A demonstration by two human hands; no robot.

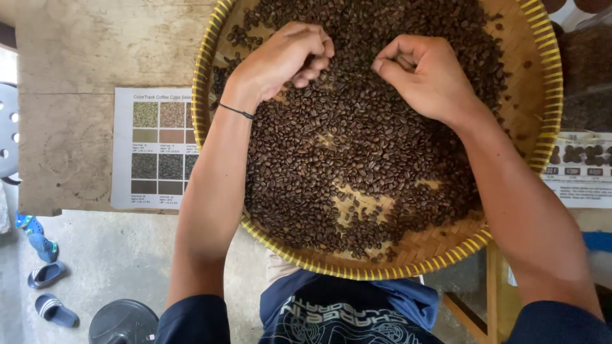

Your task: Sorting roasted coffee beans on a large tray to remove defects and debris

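1. Your desk (95, 51), bare worn wood, fills the upper left of the frame and carries everything you work on.
2. The tray (205, 64), a round woven one with a yellow striped rim, takes up the centre and upper right; its near edge hangs past the desk edge, over your lap.
3. The beans (357, 146), dark roasted coffee, lie spread across the tray, thick in the middle and thin at the bottom, where bare weave shows through.
4. The chart (150, 150), a white sheet with colour swatches, lies flat on the desk at centre left, its right edge tucked under the tray rim.
5. A second printed card (577, 178) sits at the right edge of the frame, just beyond the tray.
6. Your left hand (280, 60) rests on the beans in the upper middle, fingers curled together into a loose fist on the pile; whether beans are inside, you cannot tell. A thin black band circles that wrist.
7. Your right hand (424, 76) sits just beside it, upper centre right, fingers bent in against the thumb, pinched together over the beans; what they grip is hidden.
8. Sandals (44, 277) lie on the concrete floor at lower left, near a round black lid (124, 322).
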